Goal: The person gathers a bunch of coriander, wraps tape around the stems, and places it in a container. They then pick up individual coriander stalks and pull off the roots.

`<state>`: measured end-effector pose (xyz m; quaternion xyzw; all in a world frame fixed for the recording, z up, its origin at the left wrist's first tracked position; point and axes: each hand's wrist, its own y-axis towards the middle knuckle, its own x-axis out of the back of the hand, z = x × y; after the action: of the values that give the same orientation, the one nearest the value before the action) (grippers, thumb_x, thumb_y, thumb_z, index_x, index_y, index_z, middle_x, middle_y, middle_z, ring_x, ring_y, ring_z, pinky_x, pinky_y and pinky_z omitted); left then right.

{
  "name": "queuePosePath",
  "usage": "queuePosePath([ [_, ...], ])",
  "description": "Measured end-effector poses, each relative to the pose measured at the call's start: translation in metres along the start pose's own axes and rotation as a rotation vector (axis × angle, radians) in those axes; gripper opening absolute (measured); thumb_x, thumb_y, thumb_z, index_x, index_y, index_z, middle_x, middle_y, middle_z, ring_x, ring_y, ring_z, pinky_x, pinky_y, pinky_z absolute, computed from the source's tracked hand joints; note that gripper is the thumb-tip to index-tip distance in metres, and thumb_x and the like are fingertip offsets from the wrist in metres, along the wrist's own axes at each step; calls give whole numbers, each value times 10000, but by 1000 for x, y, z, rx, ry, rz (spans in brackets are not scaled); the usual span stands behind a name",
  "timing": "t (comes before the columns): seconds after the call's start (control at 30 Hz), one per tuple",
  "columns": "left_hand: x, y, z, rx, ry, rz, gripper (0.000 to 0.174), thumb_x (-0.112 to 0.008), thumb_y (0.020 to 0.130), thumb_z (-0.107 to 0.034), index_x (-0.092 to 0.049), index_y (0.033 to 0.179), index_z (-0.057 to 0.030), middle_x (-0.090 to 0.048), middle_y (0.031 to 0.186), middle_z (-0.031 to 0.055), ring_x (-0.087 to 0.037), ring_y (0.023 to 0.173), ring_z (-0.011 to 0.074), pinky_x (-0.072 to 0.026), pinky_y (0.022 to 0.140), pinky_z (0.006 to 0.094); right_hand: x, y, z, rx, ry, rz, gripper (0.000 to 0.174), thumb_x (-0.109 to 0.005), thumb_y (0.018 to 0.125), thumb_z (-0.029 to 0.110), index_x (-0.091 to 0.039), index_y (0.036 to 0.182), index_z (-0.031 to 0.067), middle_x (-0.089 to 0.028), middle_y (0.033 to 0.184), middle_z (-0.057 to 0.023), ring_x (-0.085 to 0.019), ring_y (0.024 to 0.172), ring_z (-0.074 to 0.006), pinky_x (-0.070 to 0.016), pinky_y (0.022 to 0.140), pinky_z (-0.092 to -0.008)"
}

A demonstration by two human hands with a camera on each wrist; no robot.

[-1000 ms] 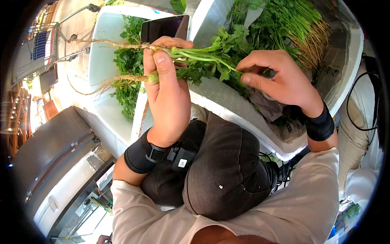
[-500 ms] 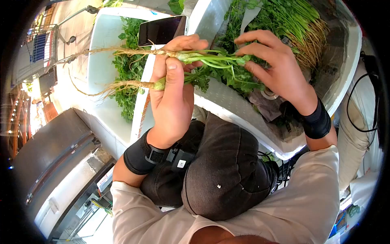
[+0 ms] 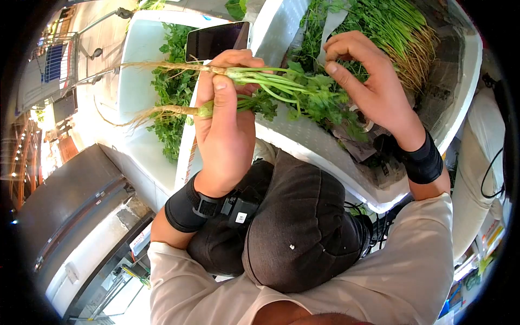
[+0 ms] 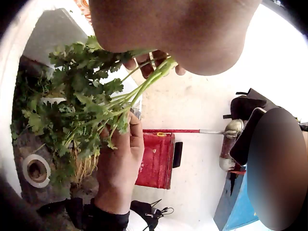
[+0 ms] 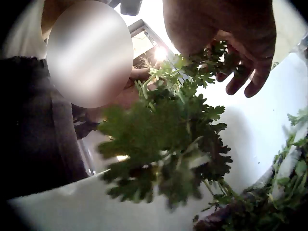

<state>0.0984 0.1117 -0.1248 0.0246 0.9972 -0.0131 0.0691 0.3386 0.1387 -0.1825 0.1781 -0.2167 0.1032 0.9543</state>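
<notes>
In the head view my left hand [image 3: 225, 130] pinches a leafy green stem bunch [image 3: 265, 78] at its root end between thumb and fingers. A second rooted plant [image 3: 205, 110] is gripped lower in the same hand. Long pale roots [image 3: 162, 66] stick out to the left, leaves to the right. My right hand [image 3: 374, 81] is beside the leaf tips, fingers bent and apart; whether they touch the leaves is unclear. In the left wrist view the leaves [image 4: 72, 106] spread near my right hand [image 4: 118, 168]. The right wrist view has leaves [image 5: 159, 139] below my right hand [image 5: 231, 43].
A white foam box [image 3: 470, 81] on the right holds a pile of rooted greens [image 3: 395, 32] and crumpled plastic. Another white box [image 3: 132, 70] on the left contains greens [image 3: 172, 130]. A phone [image 3: 216, 40] lies across its edge. A shopping cart [image 3: 43, 76] stands at far left.
My right hand came off the stem it pinched, moved up and slightly right, and its fingers spread. The left hand keeps its hold on both plants, shifting slightly.
</notes>
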Motion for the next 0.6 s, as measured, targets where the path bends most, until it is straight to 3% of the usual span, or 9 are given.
queuePosePath([
  [0.07,-4,-1,-1,10,-59,62,343,-384,1120,-236,-536,1302,11,-625,1225,110,-588,1111,157,-461,962,317,-2,3,4,127,107,29,185,-707,941,144,-673,1065,11,-666,1107,-148,-651,1041,-302,-509,900,-374],
  [0.13,-6,-2,0,20,-117,123,340,-385,1120,-230,-541,1295,16,-629,1210,114,-595,1112,165,-470,977,323,-4,2,8,136,141,59,230,-732,916,141,-687,1110,27,-664,1146,-150,-641,1083,-321,-500,946,-397],
  [0.2,-8,-3,2,74,-100,227,350,-381,1124,-228,-549,1291,29,-633,1197,124,-610,1108,181,-477,1001,330,-5,1,9,183,278,182,234,-746,903,138,-687,1100,28,-672,1147,-144,-651,1065,-311,-509,928,-398],
  [0.23,-10,-3,2,95,-89,243,366,-380,1129,-247,-558,1301,24,-639,1196,109,-617,1095,163,-476,975,310,-3,2,7,189,322,238,207,-737,908,116,-687,1089,30,-698,1062,-131,-673,985,-300,-527,875,-380],
  [0.33,-12,-4,3,181,-42,208,377,-382,1131,-265,-561,1317,10,-642,1204,92,-617,1097,138,-475,943,292,-2,-2,6,70,298,240,147,-702,942,96,-669,1060,14,-707,927,-98,-692,862,-235,-536,790,-334],
  [0.37,-13,-4,4,206,-38,197,375,-389,1131,-273,-564,1329,-7,-665,1155,62,-609,1022,107,-465,905,274,-2,-4,6,71,298,241,147,-702,942,96,-669,1060,14,-707,927,-98,-692,862,-235,-536,790,-334],
  [0.43,-13,-3,4,206,3,211,373,-390,1131,-273,-576,1320,-11,-669,1097,48,-591,980,95,-455,887,260,-2,-5,6,-62,423,152,103,-658,981,89,-647,1031,0,-688,839,-68,-673,773,-158,-525,721,-287],
  [0.6,-10,-6,4,252,134,225,353,-416,1126,-269,-630,1262,-24,-639,916,6,-526,862,61,-424,806,230,10,-1,10,-70,302,18,83,-628,1000,75,-638,1025,-4,-678,833,-61,-647,736,-123,-518,684,-271],
])
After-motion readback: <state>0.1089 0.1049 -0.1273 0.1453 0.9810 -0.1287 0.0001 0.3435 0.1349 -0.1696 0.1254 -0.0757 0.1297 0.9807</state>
